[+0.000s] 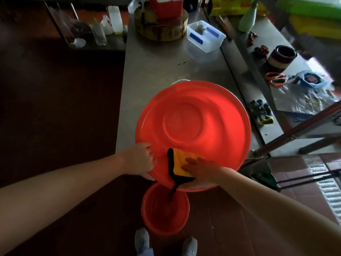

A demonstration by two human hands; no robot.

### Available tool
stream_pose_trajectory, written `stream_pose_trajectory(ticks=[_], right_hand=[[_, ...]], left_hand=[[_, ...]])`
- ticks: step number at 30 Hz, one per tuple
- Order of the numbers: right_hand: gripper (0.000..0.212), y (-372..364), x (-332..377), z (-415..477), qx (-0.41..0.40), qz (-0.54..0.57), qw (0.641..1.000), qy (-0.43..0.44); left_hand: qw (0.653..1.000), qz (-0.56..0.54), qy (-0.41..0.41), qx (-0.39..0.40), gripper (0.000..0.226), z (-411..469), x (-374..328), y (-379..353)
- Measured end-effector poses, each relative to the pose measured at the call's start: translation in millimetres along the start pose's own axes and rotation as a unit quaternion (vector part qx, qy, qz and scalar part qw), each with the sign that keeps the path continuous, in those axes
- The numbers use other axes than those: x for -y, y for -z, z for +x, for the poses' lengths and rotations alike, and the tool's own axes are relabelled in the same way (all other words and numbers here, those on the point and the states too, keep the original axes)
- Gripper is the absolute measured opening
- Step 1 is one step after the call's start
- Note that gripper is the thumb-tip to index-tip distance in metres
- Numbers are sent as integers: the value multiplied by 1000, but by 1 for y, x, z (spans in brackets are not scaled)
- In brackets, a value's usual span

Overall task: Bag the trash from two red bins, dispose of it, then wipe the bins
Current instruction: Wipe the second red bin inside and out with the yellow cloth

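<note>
A large red bin (pixel 191 126) is tilted with its mouth toward me over the near end of the steel table (pixel 153 65). My left hand (pixel 143 159) grips its near-left rim. My right hand (pixel 201 169) presses a yellow cloth with black edging (pixel 181 161) flat against the inside wall near the rim; a black corner of the cloth hangs down. A smaller red bin (pixel 166 209) stands upright on the floor just below, in front of my feet.
On the table's far end sit a round wooden block (pixel 160 26) with a red container on it and a clear plastic box (pixel 205 36). A lower steel surface to the right holds scissors (pixel 275 78), gloves (pixel 262 111) and a jar. Bottles stand at the back left.
</note>
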State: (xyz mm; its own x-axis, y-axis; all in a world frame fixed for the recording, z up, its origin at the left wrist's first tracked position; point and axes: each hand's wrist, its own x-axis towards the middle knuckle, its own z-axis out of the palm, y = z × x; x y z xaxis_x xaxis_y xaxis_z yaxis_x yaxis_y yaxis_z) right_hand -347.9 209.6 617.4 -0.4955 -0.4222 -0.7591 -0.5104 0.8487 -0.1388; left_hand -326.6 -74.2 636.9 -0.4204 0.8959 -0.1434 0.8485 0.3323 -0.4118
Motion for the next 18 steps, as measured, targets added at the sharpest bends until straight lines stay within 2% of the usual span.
stream_pose_trajectory(ticks=[3, 6, 8, 12, 14, 16, 18], right_hand=[[117, 2, -5, -17, -8, -64, 998, 18], [99, -3, 5, -24, -90, -118, 988, 39], [92, -6, 8, -25, -119, -128, 984, 40], [97, -15, -5, -28, -114, -115, 986, 45], [103, -21, -13, -28, -89, -97, 991, 40], [102, -16, -18, -25, -19, -25, 999, 24], [79, -5, -16, -14, 27, 41, 998, 39]], left_hand=[[999, 8, -8, 48, 67, 1, 19, 5], [996, 12, -14, 93, 60, 6, 38, 17], [997, 12, -7, 77, 57, 12, 32, 24], [997, -28, 54, 49, 76, 26, -21, 27], [997, -25, 58, 42, 77, 33, -42, 27], [998, -10, 39, 54, 75, 35, -53, 30], [997, -12, 18, 70, 74, 33, -56, 29]])
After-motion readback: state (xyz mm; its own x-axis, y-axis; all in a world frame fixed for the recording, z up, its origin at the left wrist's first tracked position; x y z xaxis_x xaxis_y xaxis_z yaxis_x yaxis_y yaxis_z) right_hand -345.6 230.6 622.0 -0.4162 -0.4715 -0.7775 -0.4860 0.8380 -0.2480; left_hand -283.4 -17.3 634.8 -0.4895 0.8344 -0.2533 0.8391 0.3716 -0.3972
